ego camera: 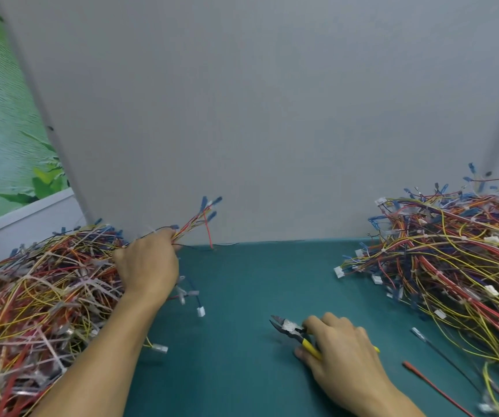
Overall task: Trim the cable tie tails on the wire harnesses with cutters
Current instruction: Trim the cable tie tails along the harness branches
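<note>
Two harness piles [40,296]; left hand [147,264] grips one harness [195,222]; right hand [340,353], one cutters [292,329].

Matt teal table mat [236,296], glossy plastic-sheathed wires [452,266], cutters [298,332] with bare metal head, yellow plastic handles.

A bare strip of the teal-covered bench [242,281] runs down the middle, hemmed by a tangled multicoloured wire pile [37,296] left, another tangled wire heap [452,266] right, and a grey upright panel [257,115] behind.
</note>
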A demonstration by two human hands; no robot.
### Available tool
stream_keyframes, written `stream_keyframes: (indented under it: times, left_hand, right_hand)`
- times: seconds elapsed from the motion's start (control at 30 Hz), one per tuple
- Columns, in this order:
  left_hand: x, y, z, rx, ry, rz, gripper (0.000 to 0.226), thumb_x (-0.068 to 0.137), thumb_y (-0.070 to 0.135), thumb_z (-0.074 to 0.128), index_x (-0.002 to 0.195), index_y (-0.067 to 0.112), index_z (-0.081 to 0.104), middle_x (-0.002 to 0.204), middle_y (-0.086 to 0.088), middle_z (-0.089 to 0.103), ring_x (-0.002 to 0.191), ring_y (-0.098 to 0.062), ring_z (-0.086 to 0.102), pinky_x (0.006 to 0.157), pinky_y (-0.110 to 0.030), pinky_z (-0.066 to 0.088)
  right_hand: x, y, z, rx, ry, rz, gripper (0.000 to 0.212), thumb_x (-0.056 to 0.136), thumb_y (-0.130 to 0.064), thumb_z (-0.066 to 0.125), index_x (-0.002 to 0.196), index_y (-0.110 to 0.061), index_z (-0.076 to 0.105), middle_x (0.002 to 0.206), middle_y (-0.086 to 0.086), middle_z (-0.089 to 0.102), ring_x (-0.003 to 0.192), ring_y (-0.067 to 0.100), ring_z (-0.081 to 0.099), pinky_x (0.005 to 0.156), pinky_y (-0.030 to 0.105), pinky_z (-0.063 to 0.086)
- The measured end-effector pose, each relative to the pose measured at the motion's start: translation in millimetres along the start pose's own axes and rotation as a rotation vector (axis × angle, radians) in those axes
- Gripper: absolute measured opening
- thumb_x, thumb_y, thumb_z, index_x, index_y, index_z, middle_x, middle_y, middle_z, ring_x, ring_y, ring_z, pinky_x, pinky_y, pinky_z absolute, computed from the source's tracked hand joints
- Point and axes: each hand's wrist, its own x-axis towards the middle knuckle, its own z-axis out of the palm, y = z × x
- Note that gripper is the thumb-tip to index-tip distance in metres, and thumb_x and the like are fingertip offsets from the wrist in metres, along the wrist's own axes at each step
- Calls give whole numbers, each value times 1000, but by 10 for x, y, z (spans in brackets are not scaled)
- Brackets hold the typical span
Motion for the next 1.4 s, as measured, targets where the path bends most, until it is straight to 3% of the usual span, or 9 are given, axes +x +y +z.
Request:
stream_keyframes:
  times: [0.13, 0.4, 0.77, 0.8, 0.9, 0.97, 1.07, 1.23, 1.4]
  left_hand:
    - [-15, 126, -200, -216, -32, 16, 22, 94, 30, 56, 112, 18, 53, 95, -13, 70, 89, -36, 63, 73, -43, 50]
    - [-108, 442, -629, -339, 13, 107, 28, 84, 20, 70, 111, 25, 62, 101, -1, 72, 96, -31, 63, 76, -40, 51]
    - [-107, 744, -1151, -437, 427, 304, 19, 84, 19, 70, 102, 21, 65, 92, -3, 73, 83, -30, 66, 70, -44, 54]
    - [-66, 736, -1120, -441, 349, 276, 19, 83, 20, 71, 100, 22, 65, 91, -2, 73, 83, -29, 66, 72, -43, 54]
    - [85, 759, -941, -312, -184, 177, 22, 75, 27, 79, 94, 25, 67, 91, -1, 73, 91, -26, 66, 81, -39, 52]
    - [67, 818, -779, -361, -355, 162, 23, 71, 28, 82, 89, 24, 69, 88, 0, 73, 88, -22, 67, 82, -35, 52]
    - [-140, 956, -554, -531, -337, 161, 22, 69, 27, 82, 87, 24, 70, 71, 10, 66, 80, -19, 67, 78, -33, 53]
    - [-556, 1227, -318, -754, -298, 179, 30, 70, 24, 80, 94, 29, 64, 67, 13, 62, 81, -15, 66, 77, -34, 52]
    - [-850, 1302, -208, -780, -463, 261, 43, 76, 19, 75, 105, 33, 47, 74, 8, 65, 79, -18, 63, 63, -40, 57]
  right_hand:
    - [6, 0, 2, -4, -6, -3, 31, 94, -56, 43, 112, -31, 47, 98, -8, 42, 107, 19, 47, 87, 33, 34]
    - [10, -3, -3, -15, -15, 1, 31, 94, -57, 43, 111, -31, 47, 95, -8, 39, 106, 19, 47, 85, 33, 34]
    - [0, -13, -17, -10, 5, -10, 31, 94, -57, 42, 110, -30, 46, 97, -8, 40, 107, 20, 48, 87, 34, 35]
    - [-1, -15, -18, -5, 13, -6, 31, 94, -56, 43, 111, -30, 47, 99, -8, 43, 107, 20, 48, 87, 34, 35]
    - [-9, -18, -35, 18, 11, 16, 31, 93, -56, 44, 111, -31, 47, 102, -8, 46, 108, 20, 48, 85, 34, 34]
    - [-10, -32, -82, 68, 0, 50, 27, 92, -54, 48, 105, -30, 47, 95, -8, 44, 106, 20, 49, 81, 34, 35]
    - [44, -40, -164, 332, 94, 182, 22, 92, -41, 55, 87, -22, 46, 84, -7, 52, 90, 22, 53, 69, 34, 36]
    - [158, -42, -309, 1546, 106, 409, 8, 92, -10, 62, 86, -7, 61, 54, 2, 48, 48, 18, 46, 50, 30, 41]
    - [180, 7, -380, 1813, 53, 331, 16, 74, -17, 71, 87, -9, 67, 75, 10, 65, 58, 17, 56, 53, 29, 46]
